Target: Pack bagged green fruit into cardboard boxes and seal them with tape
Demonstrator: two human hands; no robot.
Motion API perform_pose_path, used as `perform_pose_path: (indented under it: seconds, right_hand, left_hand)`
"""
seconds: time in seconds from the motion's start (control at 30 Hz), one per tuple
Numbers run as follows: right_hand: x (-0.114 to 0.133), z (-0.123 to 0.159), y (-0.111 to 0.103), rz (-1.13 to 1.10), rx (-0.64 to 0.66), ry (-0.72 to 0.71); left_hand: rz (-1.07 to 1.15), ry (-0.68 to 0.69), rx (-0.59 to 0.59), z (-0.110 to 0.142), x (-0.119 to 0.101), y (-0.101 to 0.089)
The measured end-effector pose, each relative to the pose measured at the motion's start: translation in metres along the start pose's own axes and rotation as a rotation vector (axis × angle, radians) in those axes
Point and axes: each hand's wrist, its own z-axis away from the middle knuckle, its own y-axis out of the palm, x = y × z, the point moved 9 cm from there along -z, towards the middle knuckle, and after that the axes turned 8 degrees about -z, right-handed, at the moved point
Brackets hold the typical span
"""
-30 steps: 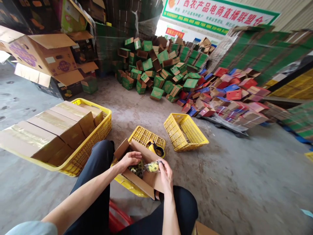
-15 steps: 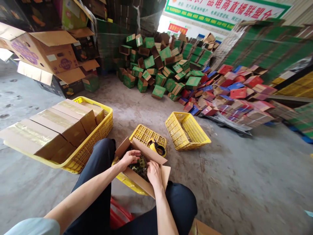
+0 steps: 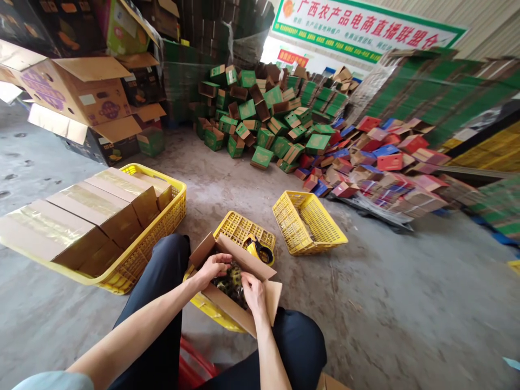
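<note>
On an upturned yellow crate between my knees stands an open cardboard box (image 3: pixel 229 307) with its flaps up. Inside lie several clear-bagged yellow-green and dark pieces (image 3: pixel 231 286), too small to name. My left hand (image 3: pixel 216 268) rests over the box's left inner side, fingers stretched forward and lightly bent beside the bagged pieces. From the right, my right hand (image 3: pixel 254 293) reaches in with its fingertips closed on the end of a bagged yellow-green piece (image 3: pixel 236 275). A yellow and black tape dispenser (image 3: pixel 260 251) sits just behind the box.
A large yellow crate (image 3: pixel 164 225) at left holds several taped cardboard boxes (image 3: pixel 85 200). A yellow basket (image 3: pixel 311 222) stands on the floor at right. Behind are heaps of green boxes (image 3: pixel 262 156) and red and blue boxes (image 3: pixel 390 161). Red plastic (image 3: pixel 195 360) lies between my legs.
My right hand has lowered a bagged yellow-green piece from the box's right side into the box, beside the others. My left hand has stayed over the left side, its fingers bending slightly.
</note>
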Motion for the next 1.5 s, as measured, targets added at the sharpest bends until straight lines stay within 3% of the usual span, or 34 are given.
perform_pose_path:
  seconds: [0.07, 0.17, 0.27, 0.37, 0.43, 0.57, 0.77, 0.9, 1.03, 1.17, 1.5]
  right_hand:
    - [0.002, 0.004, -0.010, -0.107, -0.026, 0.060]
    - [-0.004, 0.013, -0.024, -0.508, -0.102, 0.237]
    - [-0.003, 0.021, -0.027, -0.859, -0.136, 0.326]
    - [0.005, 0.023, -0.024, -0.973, -0.105, 0.327]
    - [0.010, 0.023, -0.019, -0.997, -0.068, 0.329]
    - [0.016, 0.023, -0.013, -0.995, -0.005, 0.345]
    - [0.011, 0.020, -0.028, -0.759, -0.132, 0.312]
    - [0.012, 0.020, -0.025, -0.607, -0.095, 0.306]
    - [0.011, 0.021, -0.028, -0.607, -0.133, 0.295]
    - [0.010, 0.020, -0.032, -0.656, -0.172, 0.277]
    - [0.013, 0.018, -0.032, -0.712, -0.179, 0.230]
  left_hand:
    - [0.010, 0.010, -0.020, -0.001, 0.000, -0.001]
    - [0.023, -0.001, -0.005, 0.000, 0.000, 0.003]
    - [0.098, -0.061, 0.158, 0.007, 0.002, 0.025]
    - [0.168, -0.038, 0.359, 0.018, -0.004, 0.047]
    - [0.178, 0.033, 0.387, 0.022, -0.012, 0.049]
    - [0.172, 0.123, 0.313, 0.020, -0.022, 0.040]
    - [0.037, 0.163, 0.290, 0.018, -0.021, 0.038]
    - [-0.046, 0.211, 0.287, 0.019, -0.022, 0.040]
    - [-0.005, 0.246, 0.252, 0.019, -0.026, 0.037]
    - [0.034, 0.230, 0.225, 0.016, -0.025, 0.034]
    - [0.050, 0.114, 0.323, 0.023, -0.019, 0.043]
